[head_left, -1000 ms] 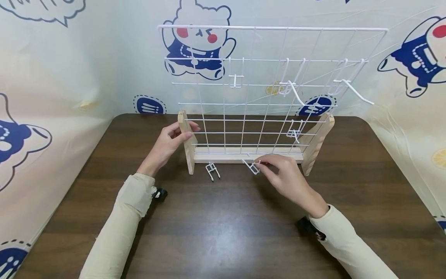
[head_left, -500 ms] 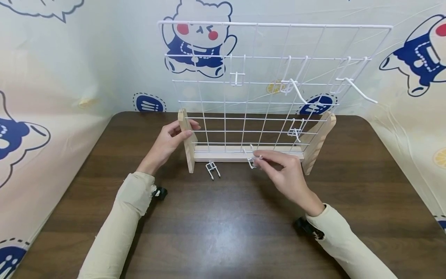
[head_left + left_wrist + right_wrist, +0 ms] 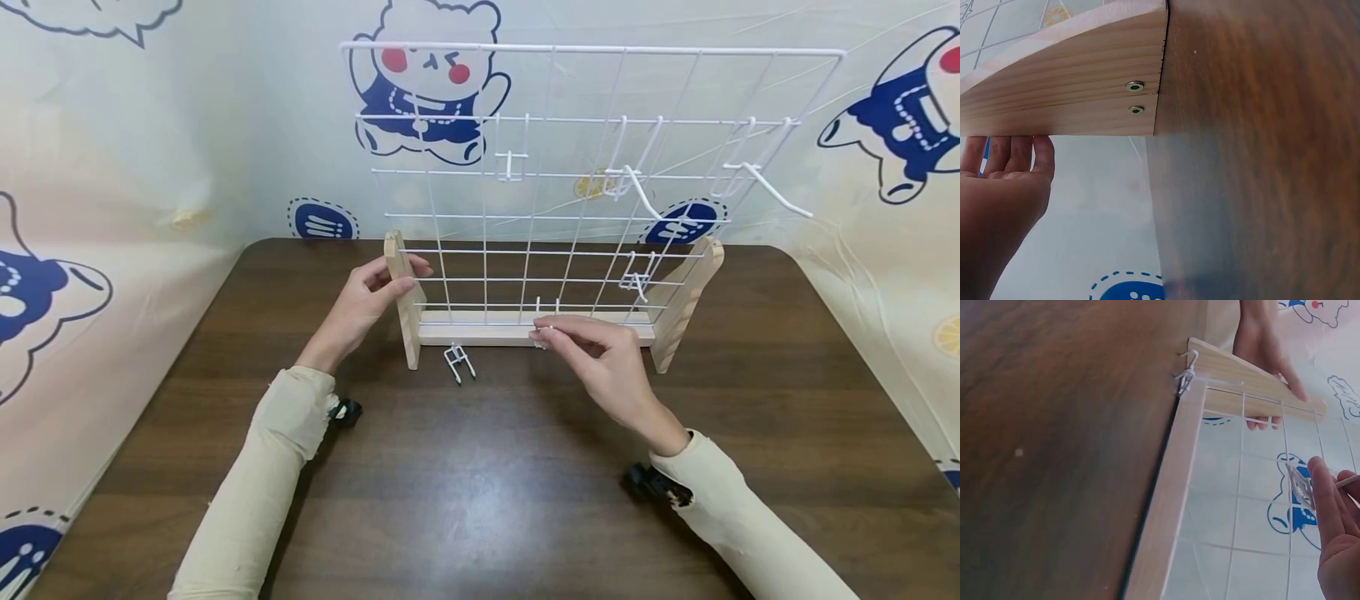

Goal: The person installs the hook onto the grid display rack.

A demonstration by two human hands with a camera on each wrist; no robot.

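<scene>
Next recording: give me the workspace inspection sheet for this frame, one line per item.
Surface: dark wooden table.
Job's things: white wire grid upright in a wooden stand, four hooks already on it; one small white hook at the right hand, another loose hook lying on the table.
Clutter: nothing seen.
Grippers: left hand grips the stand's left upright; right hand pinches the small hook at the grid's bottom wires.
Cables: nothing seen.
Surroundings: cartoon-print backdrop.

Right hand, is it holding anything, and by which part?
The right hand pinches a small white wire hook by its lower end at the fingertips, its two prongs pointing up against the wire grid.
</scene>
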